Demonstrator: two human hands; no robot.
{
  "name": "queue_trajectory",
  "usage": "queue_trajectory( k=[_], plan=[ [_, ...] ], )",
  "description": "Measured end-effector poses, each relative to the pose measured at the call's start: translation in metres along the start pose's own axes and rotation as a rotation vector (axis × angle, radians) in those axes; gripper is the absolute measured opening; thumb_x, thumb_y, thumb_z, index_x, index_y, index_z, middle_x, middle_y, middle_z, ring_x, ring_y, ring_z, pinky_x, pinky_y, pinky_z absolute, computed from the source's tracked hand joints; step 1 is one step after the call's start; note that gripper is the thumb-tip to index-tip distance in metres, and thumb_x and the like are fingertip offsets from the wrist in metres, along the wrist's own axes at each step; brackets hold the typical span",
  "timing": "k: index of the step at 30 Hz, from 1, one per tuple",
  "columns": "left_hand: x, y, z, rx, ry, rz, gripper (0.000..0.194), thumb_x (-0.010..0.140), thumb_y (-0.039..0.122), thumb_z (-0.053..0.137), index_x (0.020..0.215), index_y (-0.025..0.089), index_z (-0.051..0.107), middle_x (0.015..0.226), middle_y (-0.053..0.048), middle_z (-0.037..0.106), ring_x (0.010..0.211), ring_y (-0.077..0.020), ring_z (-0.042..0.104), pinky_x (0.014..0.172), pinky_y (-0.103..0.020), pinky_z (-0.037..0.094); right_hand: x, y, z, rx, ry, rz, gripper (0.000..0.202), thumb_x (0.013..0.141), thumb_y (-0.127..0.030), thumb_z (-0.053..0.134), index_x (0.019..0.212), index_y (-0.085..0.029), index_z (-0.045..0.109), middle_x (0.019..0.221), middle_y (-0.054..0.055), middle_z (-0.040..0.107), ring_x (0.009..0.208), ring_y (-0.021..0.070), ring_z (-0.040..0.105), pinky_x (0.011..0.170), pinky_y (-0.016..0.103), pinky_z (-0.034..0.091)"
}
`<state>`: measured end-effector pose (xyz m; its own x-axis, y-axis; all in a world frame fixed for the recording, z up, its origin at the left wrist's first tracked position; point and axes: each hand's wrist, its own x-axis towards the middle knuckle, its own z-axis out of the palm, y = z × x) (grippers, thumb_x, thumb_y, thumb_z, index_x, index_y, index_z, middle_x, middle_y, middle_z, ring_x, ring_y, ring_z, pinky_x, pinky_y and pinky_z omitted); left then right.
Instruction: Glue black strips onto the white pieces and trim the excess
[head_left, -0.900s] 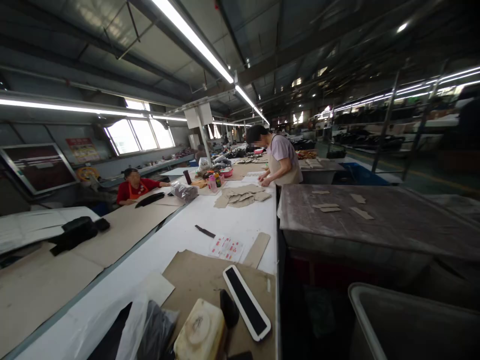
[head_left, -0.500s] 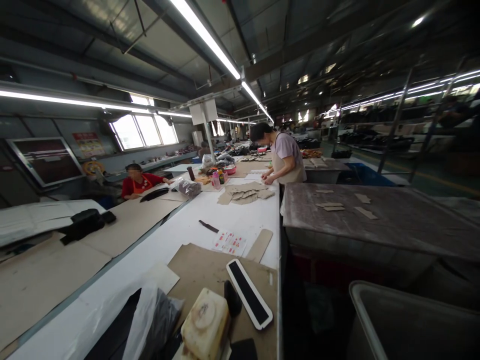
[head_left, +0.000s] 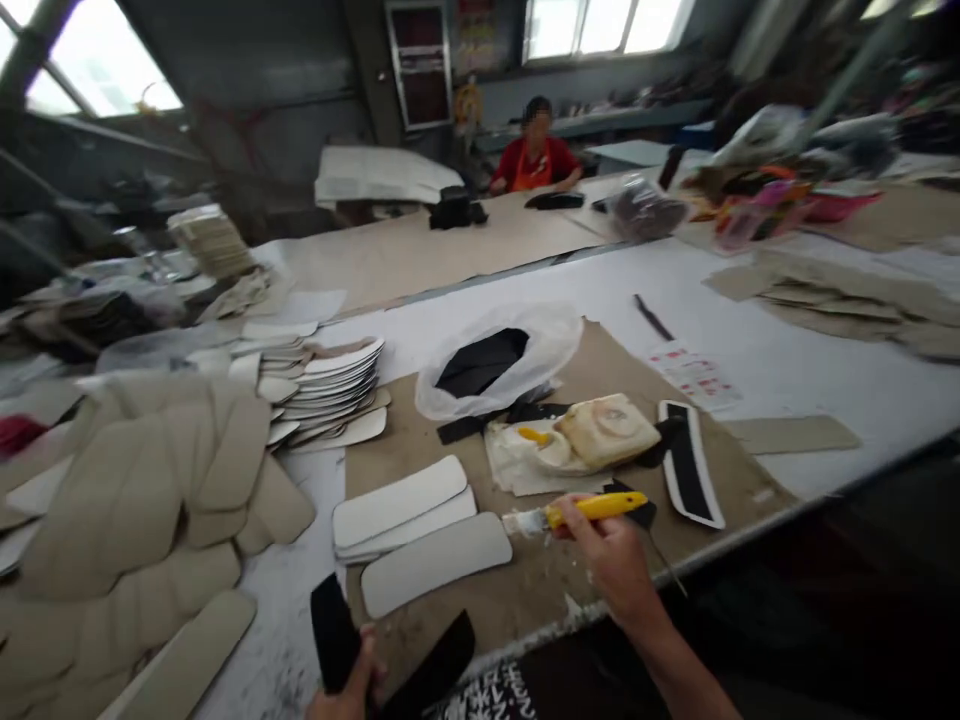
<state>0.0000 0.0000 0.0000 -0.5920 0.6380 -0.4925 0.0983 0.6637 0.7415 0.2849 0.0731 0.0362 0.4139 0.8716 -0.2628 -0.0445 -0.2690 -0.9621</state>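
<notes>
1. At the near edge of the white table (head_left: 600,275), a yellow-handled brush (head_left: 604,504) is gripped in the right hand (head_left: 615,560), its fingers closed around the handle; the whitened bristles are pointed left, towards the front pale panel (head_left: 437,565).
2. At the lower left, a black strip (head_left: 334,630) is pinched in the left hand (head_left: 351,685) and held up at a tilt. The two hands are kept well apart.
3. Between the hands, another black piece (head_left: 435,665) is seen low at the table edge; whether it is also held cannot be told.
4. The front pale panel is laid flat on a brown sheet (head_left: 525,590), just in front of other white panels (head_left: 401,498), which are overlapped.
5. Behind the brush, a cream container (head_left: 609,430) is set down, with a white-bordered black strip (head_left: 694,465) placed to its right.
6. Farther back, black material (head_left: 484,362) is contained in an open plastic bag (head_left: 555,340).
7. On the left, beige panels (head_left: 135,490) are heaped beside a fanned stack (head_left: 337,390).
8. Across the tables, a person in red (head_left: 536,160) is seen.
</notes>
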Motion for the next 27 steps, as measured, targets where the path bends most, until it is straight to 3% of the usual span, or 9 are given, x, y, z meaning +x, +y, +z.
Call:
queue_trajectory(
  k=[3,6,10,13,16,20,27],
  plan=[
    [0.009,-0.012,-0.011,-0.176,-0.009,-0.131,0.052,0.058,0.049,0.067,0.089,0.009,0.062,0.052,0.002,0.052,0.048,-0.0123,0.047,0.049,-0.027,0.039,-0.01,0.011,0.009,0.087,-0.036,0.09,0.039,0.064,-0.048,0.066,0.082,-0.013,0.062,0.079,0.006,0.063,0.068,0.0181,0.057,0.063,0.028,0.049],
    [0.029,-0.015,-0.007,-0.28,-0.024,-0.126,0.057,0.054,0.048,0.069,0.093,0.008,0.06,0.051,0.003,0.052,0.047,-0.0106,0.044,0.047,-0.025,0.036,-0.027,0.014,0.028,0.192,-0.118,0.16,0.034,0.067,-0.045,0.065,0.08,-0.014,0.062,0.081,0.006,0.062,0.073,0.0182,0.057,0.063,0.029,0.051],
    [0.054,-0.021,-0.007,-0.228,-0.093,-0.116,0.054,0.053,0.049,0.068,0.088,0.008,0.06,0.049,0.003,0.051,0.046,-0.0111,0.044,0.047,-0.025,0.035,-0.045,0.021,0.062,0.209,-0.234,0.174,0.029,0.073,-0.042,0.061,0.081,-0.015,0.062,0.083,0.006,0.061,0.077,0.0183,0.058,0.068,0.031,0.052],
    [0.068,-0.023,-0.009,-0.142,-0.176,-0.082,0.044,0.053,0.052,0.065,0.067,0.011,0.059,0.043,0.003,0.047,0.042,-0.0116,0.041,0.045,-0.026,0.032,-0.053,0.03,0.085,0.144,-0.286,0.169,0.029,0.074,-0.043,0.059,0.082,-0.015,0.061,0.083,0.006,0.062,0.078,0.0196,0.059,0.073,0.033,0.052],
    [0.078,-0.024,-0.01,-0.09,-0.229,-0.055,0.04,0.053,0.052,0.063,0.043,0.016,0.048,0.037,0.003,0.042,0.039,-0.0106,0.037,0.045,-0.026,0.029,-0.058,0.038,0.102,0.051,-0.323,0.162,0.03,0.073,-0.044,0.059,0.083,-0.016,0.061,0.084,0.006,0.064,0.079,0.0208,0.061,0.073,0.033,0.052],
    [0.077,-0.025,-0.006,-0.082,-0.291,-0.057,0.04,0.053,0.05,0.063,0.039,0.018,0.044,0.036,0.003,0.041,0.04,-0.0108,0.036,0.047,-0.026,0.029,-0.065,0.043,0.113,-0.092,-0.337,0.125,0.03,0.074,-0.046,0.058,0.083,-0.017,0.06,0.081,0.006,0.064,0.074,0.0203,0.062,0.068,0.031,0.051],
    [0.06,-0.034,0.0,-0.07,-0.412,-0.069,0.038,0.06,0.048,0.058,0.041,0.015,0.053,0.042,-0.003,0.05,0.045,-0.0137,0.044,0.053,-0.027,0.034,-0.08,0.051,0.119,-0.268,-0.376,0.058,0.029,0.077,-0.044,0.053,0.083,-0.017,0.06,0.074,0.006,0.065,0.068,0.0197,0.062,0.065,0.03,0.049]
  ],
)
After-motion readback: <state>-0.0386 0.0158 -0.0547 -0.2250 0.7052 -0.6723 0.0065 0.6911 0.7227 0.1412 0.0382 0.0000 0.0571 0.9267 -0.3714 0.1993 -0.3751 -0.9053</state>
